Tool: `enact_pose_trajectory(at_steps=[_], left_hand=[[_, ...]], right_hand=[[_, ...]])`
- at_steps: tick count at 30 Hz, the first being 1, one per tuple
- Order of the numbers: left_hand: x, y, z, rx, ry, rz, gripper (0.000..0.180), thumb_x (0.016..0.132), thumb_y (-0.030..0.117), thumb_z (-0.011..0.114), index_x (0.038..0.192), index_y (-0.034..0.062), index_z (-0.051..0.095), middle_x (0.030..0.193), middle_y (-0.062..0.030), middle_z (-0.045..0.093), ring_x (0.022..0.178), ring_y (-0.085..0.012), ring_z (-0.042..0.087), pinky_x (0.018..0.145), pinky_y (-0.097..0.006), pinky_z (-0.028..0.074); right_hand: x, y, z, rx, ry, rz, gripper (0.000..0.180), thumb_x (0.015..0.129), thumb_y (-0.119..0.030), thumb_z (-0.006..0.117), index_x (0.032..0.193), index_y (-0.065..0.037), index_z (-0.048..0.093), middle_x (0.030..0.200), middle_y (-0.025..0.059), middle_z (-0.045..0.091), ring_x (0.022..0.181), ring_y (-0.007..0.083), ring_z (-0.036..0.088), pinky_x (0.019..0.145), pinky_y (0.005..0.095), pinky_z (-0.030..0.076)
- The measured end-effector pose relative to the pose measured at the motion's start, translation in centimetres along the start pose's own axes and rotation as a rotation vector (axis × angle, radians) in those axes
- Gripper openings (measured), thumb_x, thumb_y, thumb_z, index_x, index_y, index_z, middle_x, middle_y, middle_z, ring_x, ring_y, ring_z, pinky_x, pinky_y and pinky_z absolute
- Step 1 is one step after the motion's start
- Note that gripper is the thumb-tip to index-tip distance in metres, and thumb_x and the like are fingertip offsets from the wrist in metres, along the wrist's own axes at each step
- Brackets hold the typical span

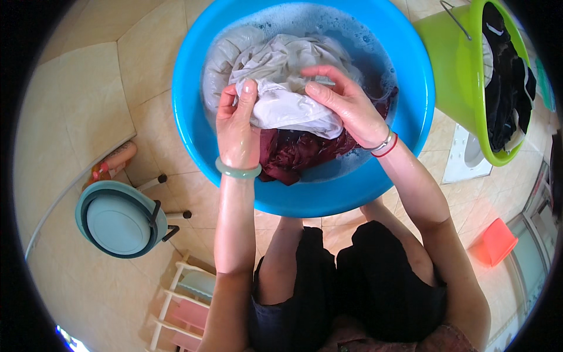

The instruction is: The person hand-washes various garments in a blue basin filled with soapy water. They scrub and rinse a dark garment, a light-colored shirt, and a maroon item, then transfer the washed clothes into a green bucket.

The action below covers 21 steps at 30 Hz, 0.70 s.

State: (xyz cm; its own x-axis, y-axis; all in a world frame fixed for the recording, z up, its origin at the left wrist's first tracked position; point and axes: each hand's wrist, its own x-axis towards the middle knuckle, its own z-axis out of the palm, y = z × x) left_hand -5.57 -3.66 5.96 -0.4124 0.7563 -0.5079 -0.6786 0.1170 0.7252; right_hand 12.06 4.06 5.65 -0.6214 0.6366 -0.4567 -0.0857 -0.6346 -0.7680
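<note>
Over the blue basin [192, 135], the left hand [238, 126] pinches a white cloth [287, 111] while the half-spread right hand [355, 111] touches its right side.

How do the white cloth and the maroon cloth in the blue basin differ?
Colour: the white cloth is pale, while the maroon cloth is dark red.
Handling: the left hand and right hand are on the white cloth; neither appears to hold the maroon cloth.
Visible extent: the white cloth shows over a larger area than the maroon cloth, which it partly covers.
Shared: both are crumpled inside the blue basin.
</note>
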Motion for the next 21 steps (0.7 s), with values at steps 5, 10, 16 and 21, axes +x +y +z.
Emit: enact_pose_trajectory(at_steps=[5,10,16,21], left_hand=[[1.6,-2.8,-0.9,0.027,0.123,0.019,0.012,0.092,0.019,0.064,0.096,0.0085,0.06,0.099,-0.0054,0.067,0.09,-0.015,0.062,0.079,-0.031,0.052],[1.0,-2.3,0.0,0.041,0.098,0.037,0.013,0.092,0.018,0.066,0.096,0.0061,0.062,0.092,-0.0014,0.064,0.084,-0.0089,0.057,0.078,-0.024,0.047],[0.1,-1.0,0.6,0.19,0.028,0.126,0.013,0.092,0.018,0.066,0.096,0.006,0.062,0.091,0.0005,0.062,0.086,-0.0066,0.054,0.08,-0.023,0.044],[1.2,-2.1,2.1,0.311,0.191,0.25,0.022,0.094,0.028,0.063,0.088,0.0079,0.059,0.08,0.003,0.056,0.074,-0.007,0.051,0.067,-0.022,0.042]], right_hand=[[-1.5,-0.9,1.0,-0.064,-0.095,-0.066,0.049,0.089,-0.016,0.068,0.134,-0.009,0.049,0.097,0.0031,0.064,0.086,0.0082,0.059,0.075,0.0218,0.048],[-0.7,-0.1,-0.7,-0.322,0.092,-0.112,0.049,0.08,-0.032,0.077,0.118,-0.007,0.06,0.084,0.0065,0.064,0.072,0.0095,0.058,0.061,0.0242,0.045],[0.3,1.2,-3.1,-0.657,0.207,-0.414,0.027,0.084,-0.02,0.072,0.102,-0.003,0.063,0.087,0.0059,0.062,0.076,0.0138,0.059,0.068,0.0277,0.048],[-0.1,0.0,1.1,-0.521,0.278,-0.587,0.02,0.09,-0.013,0.063,0.109,-0.006,0.057,0.094,0.0096,0.065,0.075,0.0183,0.064,0.07,0.027,0.051]])
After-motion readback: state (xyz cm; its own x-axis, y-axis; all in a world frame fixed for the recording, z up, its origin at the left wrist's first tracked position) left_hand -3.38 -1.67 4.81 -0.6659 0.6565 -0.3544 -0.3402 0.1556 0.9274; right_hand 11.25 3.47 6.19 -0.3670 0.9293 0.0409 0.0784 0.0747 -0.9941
